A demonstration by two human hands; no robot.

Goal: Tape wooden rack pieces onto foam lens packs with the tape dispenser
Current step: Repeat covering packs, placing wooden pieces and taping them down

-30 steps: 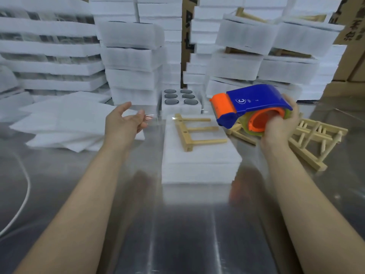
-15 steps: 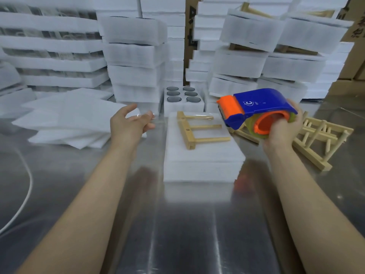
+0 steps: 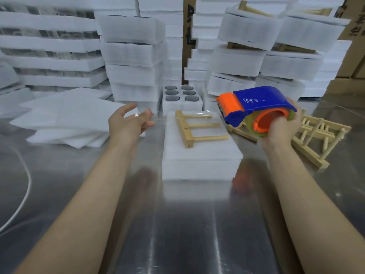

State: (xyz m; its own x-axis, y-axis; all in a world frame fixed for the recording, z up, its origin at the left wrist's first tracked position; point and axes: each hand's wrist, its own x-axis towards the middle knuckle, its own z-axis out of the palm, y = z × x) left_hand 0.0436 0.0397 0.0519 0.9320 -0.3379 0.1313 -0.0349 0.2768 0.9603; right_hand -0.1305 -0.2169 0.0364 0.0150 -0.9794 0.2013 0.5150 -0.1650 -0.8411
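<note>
A blue and orange tape dispenser (image 3: 254, 107) is gripped by the right hand (image 3: 280, 129) over the wooden rack piece (image 3: 194, 128), which lies on the foam lens pack (image 3: 199, 153). A clear tape end (image 3: 138, 115) is pinched by the left hand (image 3: 128, 123) fingers. Foam sheets (image 3: 65, 117) and spare wooden racks (image 3: 316, 139) flank it on the tabletop (image 3: 177, 224).

Reflective metal bench (image 3: 177, 234) with a white cable (image 3: 24, 196) at its left edge, loose foam sheets (image 3: 65, 115) beside it, and cardboard boxes (image 3: 353, 42) behind.
</note>
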